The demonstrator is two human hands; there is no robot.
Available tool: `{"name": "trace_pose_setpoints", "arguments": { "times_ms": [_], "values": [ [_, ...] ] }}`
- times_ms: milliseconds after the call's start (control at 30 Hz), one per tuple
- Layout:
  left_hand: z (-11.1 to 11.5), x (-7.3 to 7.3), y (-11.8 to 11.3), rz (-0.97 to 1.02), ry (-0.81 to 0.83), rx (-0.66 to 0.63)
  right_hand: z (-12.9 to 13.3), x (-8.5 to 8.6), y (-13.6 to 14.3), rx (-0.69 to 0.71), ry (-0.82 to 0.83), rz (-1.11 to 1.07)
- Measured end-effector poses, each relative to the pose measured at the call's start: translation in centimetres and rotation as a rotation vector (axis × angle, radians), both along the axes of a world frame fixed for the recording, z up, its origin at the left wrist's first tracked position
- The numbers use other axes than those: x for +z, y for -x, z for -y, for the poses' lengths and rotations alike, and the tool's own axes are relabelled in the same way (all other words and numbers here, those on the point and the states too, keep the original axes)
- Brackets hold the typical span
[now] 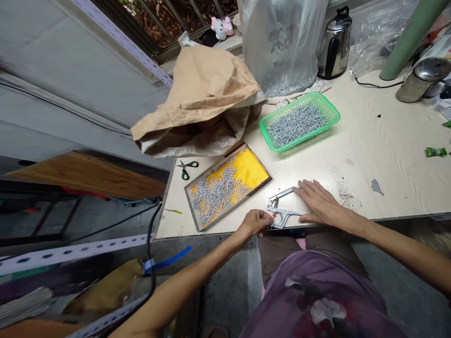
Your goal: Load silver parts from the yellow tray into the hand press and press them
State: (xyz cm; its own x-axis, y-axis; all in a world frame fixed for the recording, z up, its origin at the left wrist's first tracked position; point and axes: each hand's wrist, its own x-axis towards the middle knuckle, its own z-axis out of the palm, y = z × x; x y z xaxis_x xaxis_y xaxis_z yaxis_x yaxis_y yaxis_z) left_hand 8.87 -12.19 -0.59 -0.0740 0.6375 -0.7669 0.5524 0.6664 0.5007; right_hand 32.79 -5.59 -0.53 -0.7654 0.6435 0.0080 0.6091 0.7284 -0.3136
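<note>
A pair of silver snap-fastener pliers (pixel 286 217) lies near the table's front edge, its handles spread apart and a coil spring and a small red spot near the jaws. My right hand (pixel 319 203) spans the handle ends, fingers on the upper one and thumb at the lower one. At the jaw end, my left hand (pixel 256 221) is closed in a pinch; whatever is between its fingertips is too small to tell. Left of the pliers, a shallow tray (pixel 218 221) lined with yellow holds many small metal pins (pixel 218 190). Farther back, a green plastic basket (pixel 299 141) contains more small metal pieces (pixel 298 123).
Green-handled scissors (pixel 186 169) lie left of the tray. Behind it slumps an open brown paper sack (pixel 211 89). A clear plastic bag (pixel 282 47), a steel kettle (pixel 336 44) and a green pole (pixel 410 42) stand at the back. A green wrapper (pixel 436 152) is at the right.
</note>
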Motion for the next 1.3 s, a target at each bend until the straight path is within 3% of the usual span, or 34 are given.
{"name": "trace_pose_setpoints", "arguments": {
  "times_ms": [233, 367, 533, 633, 733, 800, 867, 1033, 1300],
  "values": [
    [0.2, 0.0, -0.1, 0.039, -0.003, 0.044, 0.1, -1.1, -0.2, -0.015, -0.048, -0.006],
    [0.2, 0.2, -0.4, 0.024, -0.006, 0.064, 0.4, -0.5, 0.3, -0.103, -0.076, 0.013],
    [0.2, 0.7, -0.5, -0.009, 0.011, 0.023, 0.8, 0.9, 0.6, -0.066, -0.08, 0.104],
    [0.6, 1.5, -0.6, -0.186, -0.149, -0.136, 1.2, 1.1, 0.5, -0.054, -0.103, 0.089],
    [0.8, 2.0, -1.6, -0.388, -0.559, -0.365, 1.5, 1.2, 0.5, -0.064, -0.113, 0.085],
    [0.3, 1.8, -2.6, -0.404, -0.758, -0.543, 1.7, 1.2, 0.6, -0.067, -0.104, 0.098],
    [-0.7, 1.2, -3.5, -0.355, -0.858, -0.715, 1.8, 1.2, 0.6, -0.072, -0.083, 0.106],
    [-3.3, -0.1, -4.4, -0.236, -0.869, -0.966, 2.2, 0.9, -0.2, -0.116, -0.061, 0.085],
    [-4.3, 0.7, -5.8, -0.249, -0.813, -1.055, 2.4, 0.6, -0.4, -0.104, -0.105, 0.096]
  ]
}}
